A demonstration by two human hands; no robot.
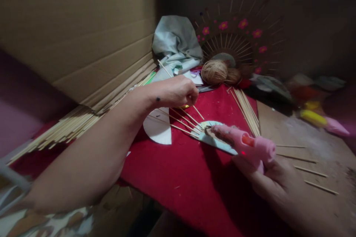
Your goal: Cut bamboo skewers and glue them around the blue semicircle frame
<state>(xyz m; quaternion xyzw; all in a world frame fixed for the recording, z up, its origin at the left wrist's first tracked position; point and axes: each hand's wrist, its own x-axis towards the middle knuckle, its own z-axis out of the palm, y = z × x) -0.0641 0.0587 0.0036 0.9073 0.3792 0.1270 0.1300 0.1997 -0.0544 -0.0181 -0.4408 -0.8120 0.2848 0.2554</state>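
Observation:
A pink hot glue gun (257,146) is in my right hand (274,177), which is closed around its handle. The gun's nozzle is at a pale, half-round patterned piece (215,142) on the red cloth. Several thin wooden sticks (180,122) fan out to the left from that piece. Above them my left hand (180,90) is closed on another thin wooden stick (198,112); its lower end slants down toward the piece and its upper end shows behind the hand. Beneath my left forearm lies a white half-round paper (161,131).
Red cloth (178,185) covers the work surface. Bundles of sticks lie left (63,129) and right (246,111). Scissors (207,89), a twine ball (214,72) and grey-green fabric (178,39) are behind. A flower-decorated stick fan (239,40) stands at the back; cardboard (83,26) rises left.

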